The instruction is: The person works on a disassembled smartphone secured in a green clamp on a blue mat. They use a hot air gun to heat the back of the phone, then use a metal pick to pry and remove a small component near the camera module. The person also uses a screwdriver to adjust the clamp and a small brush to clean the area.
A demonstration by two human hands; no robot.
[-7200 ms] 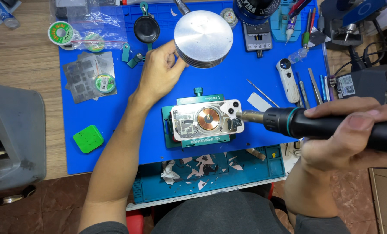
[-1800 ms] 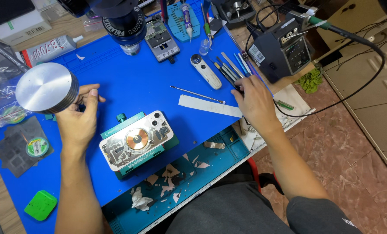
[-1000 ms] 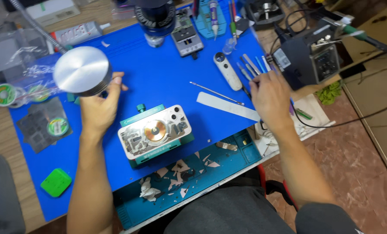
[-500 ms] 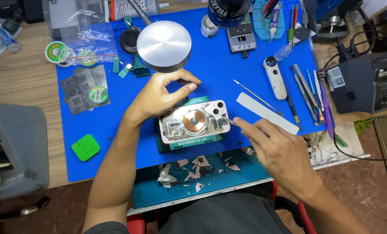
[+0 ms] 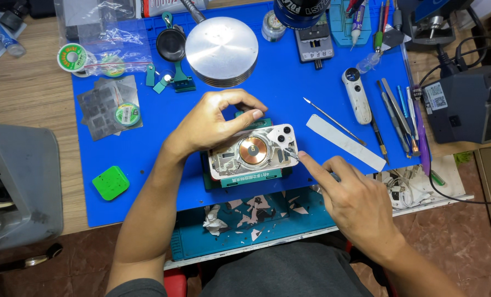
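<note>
A person's left hand (image 5: 210, 124) arches over the upper edge of a stripped phone housing (image 5: 254, 152), thumb and fingers curled and resting against its top rim, while the right hand (image 5: 352, 198) pinches a thin metal tool (image 5: 292, 155), its tip touching the housing's right edge just below the camera cut-outs. The housing, a copper-coloured coil at its centre, lies clamped in a green holding fixture (image 5: 251, 179) near the front of a blue work mat (image 5: 163, 181).

Along the mat's near edge a teal tray (image 5: 190, 242) holds a scatter of white and pale broken shards and a crumpled white scrap. Behind the left hand stands a round metal block (image 5: 222, 50); a small black dish (image 5: 171, 45) sits just beside it to the left. Clear plastic bags (image 5: 105, 33) at the mat's far left corner lie beside spools of green-labelled wick (image 5: 72, 56); what the bags contain cannot be made out. A green square pad (image 5: 111, 183) lies apart at the left.

To the right lie a white strip (image 5: 344, 142), a slim probe (image 5: 328, 116), a white handheld device (image 5: 356, 94) and a row of tweezers (image 5: 394, 113). A dark station (image 5: 468, 104) stands off the mat at the far right
</note>
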